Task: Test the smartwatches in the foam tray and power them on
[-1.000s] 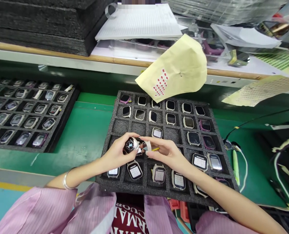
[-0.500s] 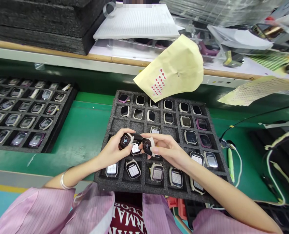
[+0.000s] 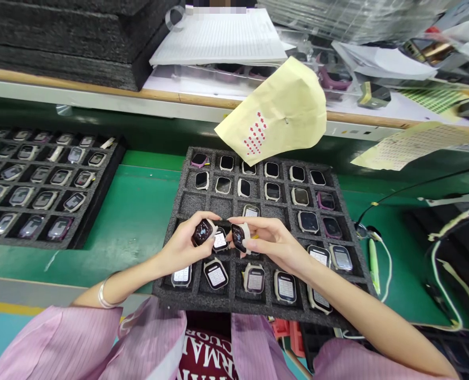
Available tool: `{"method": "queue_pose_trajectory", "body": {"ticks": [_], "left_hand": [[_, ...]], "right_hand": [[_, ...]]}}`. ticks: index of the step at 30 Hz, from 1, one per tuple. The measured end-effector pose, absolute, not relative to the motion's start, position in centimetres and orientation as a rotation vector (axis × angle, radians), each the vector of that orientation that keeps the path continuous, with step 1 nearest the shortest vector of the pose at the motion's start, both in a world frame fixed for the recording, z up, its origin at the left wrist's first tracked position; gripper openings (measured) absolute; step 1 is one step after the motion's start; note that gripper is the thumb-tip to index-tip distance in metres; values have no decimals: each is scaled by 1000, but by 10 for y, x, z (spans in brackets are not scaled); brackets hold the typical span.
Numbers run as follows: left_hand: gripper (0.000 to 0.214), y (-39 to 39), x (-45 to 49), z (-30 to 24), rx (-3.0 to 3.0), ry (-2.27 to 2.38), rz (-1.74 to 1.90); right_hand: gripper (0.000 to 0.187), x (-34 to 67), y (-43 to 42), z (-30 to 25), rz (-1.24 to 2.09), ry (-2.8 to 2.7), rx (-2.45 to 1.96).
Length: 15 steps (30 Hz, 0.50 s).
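Note:
My left hand (image 3: pixel 187 240) grips a smartwatch (image 3: pixel 203 231) whose dark face shows a lit dial. In my right hand (image 3: pixel 272 240) is a second smartwatch (image 3: pixel 238 237), tilted, with a pale case and a lit dark face. Both watches are held side by side, a little apart, over a black foam tray (image 3: pixel 195 303). Many tray compartments hold more watch bodies, some with dark faces and some, such as the front watch (image 3: pixel 216 275), with white lit screens. A watch with a white screen (image 3: pixel 220 240) shows between my hands. My fingers partly hide the middle rows.
Another foam tray (image 3: pixel 74 232) full of watches lies at the left. A yellow paper (image 3: pixel 285 119) hangs from the shelf edge over the tray's back. Stacked black foam (image 3: pixel 60 47) and a notepad (image 3: pixel 222 42) sit on the shelf. A green tool and white cable (image 3: pixel 387 274) lie right.
Both hands stay nearly still with the same watches. The right-hand watch has turned slightly, and the dials show more clearly. The view has shifted very slightly.

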<state>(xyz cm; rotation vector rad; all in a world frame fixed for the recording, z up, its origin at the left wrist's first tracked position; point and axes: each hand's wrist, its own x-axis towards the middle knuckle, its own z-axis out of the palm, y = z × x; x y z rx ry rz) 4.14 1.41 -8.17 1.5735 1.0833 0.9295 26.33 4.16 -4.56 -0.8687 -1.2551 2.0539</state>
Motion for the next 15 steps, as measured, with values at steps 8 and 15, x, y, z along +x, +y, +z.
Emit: {"method": "queue_pose_trajectory", "body": {"ticks": [8, 15], "left_hand": [[33, 15, 42, -81, 1558, 1067, 922], [33, 17, 41, -82, 1544, 1070, 912]], "right_hand": [[38, 261, 41, -48, 2018, -1321, -902], [40, 263, 41, -47, 1956, -1403, -1026]]}}
